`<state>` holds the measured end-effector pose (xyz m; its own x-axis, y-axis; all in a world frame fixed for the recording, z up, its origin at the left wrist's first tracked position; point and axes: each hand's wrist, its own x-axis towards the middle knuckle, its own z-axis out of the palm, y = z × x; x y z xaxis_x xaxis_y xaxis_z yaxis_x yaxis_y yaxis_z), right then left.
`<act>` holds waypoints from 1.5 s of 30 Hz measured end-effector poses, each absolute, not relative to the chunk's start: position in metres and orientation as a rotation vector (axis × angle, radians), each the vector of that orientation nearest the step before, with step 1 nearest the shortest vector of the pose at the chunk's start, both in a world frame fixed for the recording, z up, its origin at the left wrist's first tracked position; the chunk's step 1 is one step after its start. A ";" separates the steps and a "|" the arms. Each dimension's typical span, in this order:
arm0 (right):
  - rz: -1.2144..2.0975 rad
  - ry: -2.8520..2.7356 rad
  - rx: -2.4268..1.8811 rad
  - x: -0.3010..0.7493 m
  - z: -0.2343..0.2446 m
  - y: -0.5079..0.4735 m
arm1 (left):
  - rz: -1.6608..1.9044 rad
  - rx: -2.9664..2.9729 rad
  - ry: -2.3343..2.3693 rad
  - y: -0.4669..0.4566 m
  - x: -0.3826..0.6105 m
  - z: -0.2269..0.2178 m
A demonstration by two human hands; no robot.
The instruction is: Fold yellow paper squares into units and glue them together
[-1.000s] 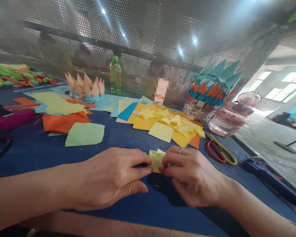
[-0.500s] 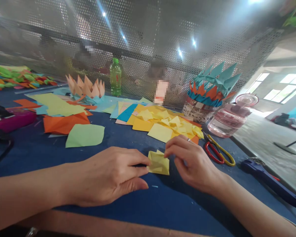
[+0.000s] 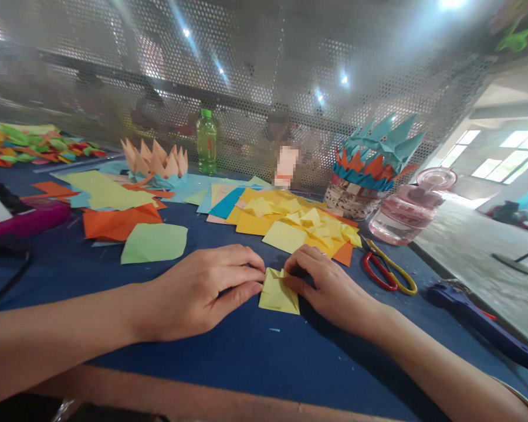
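Note:
A small folded yellow paper [image 3: 280, 298] lies flat on the blue tabletop in front of me. My left hand [image 3: 215, 287] comes in from the left, its fingertips and thumb drawn together at the paper's upper left edge. Over the upper right corner, my right hand [image 3: 323, 281] pinches a flap between thumb and index finger. A ring shows on the right hand. Just beyond both hands sits a pile of yellow papers [image 3: 284, 234], with folded yellow pieces [image 3: 317, 220] on top.
Red-and-yellow-handled scissors [image 3: 389, 272] and a blue-handled tool [image 3: 479, 322] lie at right. A pink-tinted bottle [image 3: 405, 214], a teal-and-orange paper model [image 3: 365, 170], a green bottle [image 3: 207, 143] and a peach paper model [image 3: 156, 161] stand behind. A magenta tool [image 3: 30, 221] lies left.
My right hand has come down and left onto the paper's upper corner. The left thumb has closed up toward its fingers, and the paper has turned slightly.

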<state>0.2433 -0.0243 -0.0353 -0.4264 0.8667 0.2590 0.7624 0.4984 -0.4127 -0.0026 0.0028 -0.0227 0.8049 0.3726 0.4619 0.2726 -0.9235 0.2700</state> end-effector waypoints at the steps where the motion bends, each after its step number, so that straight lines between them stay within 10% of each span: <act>1: 0.323 -2.301 -1.346 0.243 -0.035 -0.024 | 0.794 2.800 0.538 0.004 -0.002 -0.023; 23: -0.005 -2.228 -0.871 0.231 -0.025 -0.041 | 1.176 2.914 0.392 0.002 -0.005 -0.014; 45: 0.225 -2.482 -0.993 0.227 -0.025 -0.046 | 0.705 2.982 0.468 -0.007 -0.006 -0.022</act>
